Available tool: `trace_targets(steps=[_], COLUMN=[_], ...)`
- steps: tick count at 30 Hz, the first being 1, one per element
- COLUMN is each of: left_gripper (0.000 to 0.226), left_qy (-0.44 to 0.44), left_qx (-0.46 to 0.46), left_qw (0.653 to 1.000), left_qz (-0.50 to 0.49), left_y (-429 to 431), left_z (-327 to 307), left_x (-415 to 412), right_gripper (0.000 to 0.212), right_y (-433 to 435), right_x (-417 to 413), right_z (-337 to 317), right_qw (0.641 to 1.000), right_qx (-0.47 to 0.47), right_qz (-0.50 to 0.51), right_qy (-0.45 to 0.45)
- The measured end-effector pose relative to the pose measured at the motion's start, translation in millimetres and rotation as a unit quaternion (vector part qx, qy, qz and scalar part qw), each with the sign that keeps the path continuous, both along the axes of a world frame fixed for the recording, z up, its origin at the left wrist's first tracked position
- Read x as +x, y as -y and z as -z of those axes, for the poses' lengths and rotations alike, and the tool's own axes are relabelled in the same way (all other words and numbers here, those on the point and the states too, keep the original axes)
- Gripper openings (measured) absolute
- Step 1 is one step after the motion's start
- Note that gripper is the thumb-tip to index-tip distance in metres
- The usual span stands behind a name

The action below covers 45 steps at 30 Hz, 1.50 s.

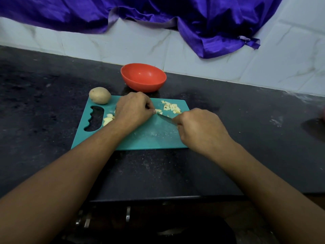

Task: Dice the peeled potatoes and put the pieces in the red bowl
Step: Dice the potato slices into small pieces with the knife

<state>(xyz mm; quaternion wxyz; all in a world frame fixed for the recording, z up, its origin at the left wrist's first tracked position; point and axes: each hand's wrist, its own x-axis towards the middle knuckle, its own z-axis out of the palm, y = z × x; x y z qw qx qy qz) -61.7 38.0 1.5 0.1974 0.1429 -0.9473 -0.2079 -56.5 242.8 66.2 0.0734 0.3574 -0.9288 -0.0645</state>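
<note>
Potato pieces (171, 107) lie heaped on the green board (154, 138), near the red bowl (143, 77). Left hand (132, 110) pinches a potato strip (157, 110); right hand (200, 129) grips the knife (165, 118).

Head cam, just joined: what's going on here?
A person is dicing potato on a teal cutting board. The right hand holds a knife, its tip against a potato piece that the left hand pinches. Diced bits lie in a pile on the board's far right; larger chunks sit by the handle cutout. A whole potato rests at the far left corner. The red bowl behind the board looks empty: nothing transferred yet.
</note>
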Motion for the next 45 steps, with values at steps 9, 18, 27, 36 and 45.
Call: trace_targets(steps=[9,18,27,36,45], left_gripper=[0.004,0.003,0.010,0.017,0.018], left_qy=[-0.054,-0.060,0.011,0.115,0.137], left_qx=[0.007,0.014,0.037,0.058,0.087], left_qw=[0.998,0.998,0.998,0.980,0.966], left_qz=[0.008,-0.016,0.051,0.151,0.199], left_y=[7.3,17.4,27.9,36.5,46.1], left_z=[-2.6,-4.8,-16.1,-30.4,-24.6], left_x=[10.1,12.8,15.6,27.8,24.9], right_gripper=[0.035,0.039,0.039,0.038,0.038], right_y=[-15.9,4.3,-3.1,-1.3,1.6], right_x=[-12.1,-3.7,-31.5,-25.1,-23.6], right_z=[2.2,38.9,41.2,39.3,37.8], right_qw=[0.987,0.988,0.990,0.988,0.991], right_qx=[-0.157,-0.151,-0.138,-0.153,-0.135], right_qz=[0.036,-0.017,0.041,0.033,0.010], right_qy=[0.027,0.012,0.002,0.012,-0.009])
